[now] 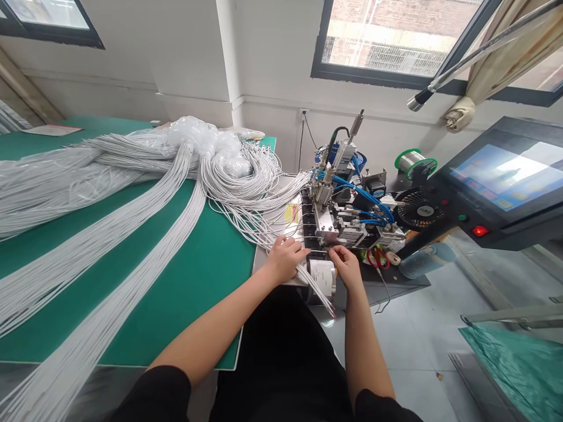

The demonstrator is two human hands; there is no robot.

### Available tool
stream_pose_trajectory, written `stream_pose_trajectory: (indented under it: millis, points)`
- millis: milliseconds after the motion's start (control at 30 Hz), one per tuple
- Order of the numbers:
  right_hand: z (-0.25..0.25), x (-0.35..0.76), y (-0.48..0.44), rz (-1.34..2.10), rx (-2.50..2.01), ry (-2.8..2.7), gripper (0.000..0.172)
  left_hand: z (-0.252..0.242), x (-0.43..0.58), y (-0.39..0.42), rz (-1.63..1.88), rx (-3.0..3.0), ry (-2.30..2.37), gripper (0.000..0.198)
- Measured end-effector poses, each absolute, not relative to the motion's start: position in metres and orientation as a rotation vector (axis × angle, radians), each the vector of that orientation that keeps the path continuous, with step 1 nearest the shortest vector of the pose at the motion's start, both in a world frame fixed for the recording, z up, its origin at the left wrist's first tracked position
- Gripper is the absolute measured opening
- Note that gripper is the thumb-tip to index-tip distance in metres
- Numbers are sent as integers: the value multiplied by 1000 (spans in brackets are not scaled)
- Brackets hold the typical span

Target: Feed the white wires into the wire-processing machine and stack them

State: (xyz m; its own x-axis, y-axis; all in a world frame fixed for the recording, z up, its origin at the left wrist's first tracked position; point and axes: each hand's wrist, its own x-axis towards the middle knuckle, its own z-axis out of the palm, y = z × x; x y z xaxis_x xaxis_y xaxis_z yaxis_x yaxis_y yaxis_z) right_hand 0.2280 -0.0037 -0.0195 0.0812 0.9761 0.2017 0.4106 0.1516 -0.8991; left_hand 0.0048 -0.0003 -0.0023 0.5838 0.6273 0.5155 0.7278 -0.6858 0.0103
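Note:
A single white cable point(318, 251) runs in a short straight line between my two hands, at the front edge of a bench machine point(328, 220). My left hand point(285, 259) is closed on its left part, fingers curled and one digit pointing along it. With thumb and fingertips, my right hand point(346, 266) pinches the cable's right end; the tip itself is hidden. Below and between the hands, a loose bunch of white cables point(314, 287) hangs over a silver cylinder with a paper label point(323, 276). Coiled white cables point(250, 181) lie behind my left hand.
Long cable bundles point(145, 234) and clear plastic bags point(193, 135) cover much of the green table point(176, 299). At right stand a monitor point(505, 176) on an arm, a wire spool point(414, 161), a fan point(420, 209) and red-handled scissors point(378, 258).

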Motion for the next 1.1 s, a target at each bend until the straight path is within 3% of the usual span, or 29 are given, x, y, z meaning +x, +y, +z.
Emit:
stream_pose_trajectory:
  millis: [400, 700, 900, 1100]
  points:
    - [-35, 219, 7, 1153, -1324, -1139, 28, -3, 5, 0, -717, -2641, -1195, 43]
    - [-42, 222, 1, 1126, -1329, -1099, 33, -1, 4, -1, -772, -2618, -1202, 37]
    - [-22, 230, -26, 842, -1420, -1213, 36, 2, 4, -2, -830, -2603, -1232, 32]
    - [16, 243, -63, 1017, -1437, -1562, 38, 3, 4, -3, -892, -2577, -1202, 34]
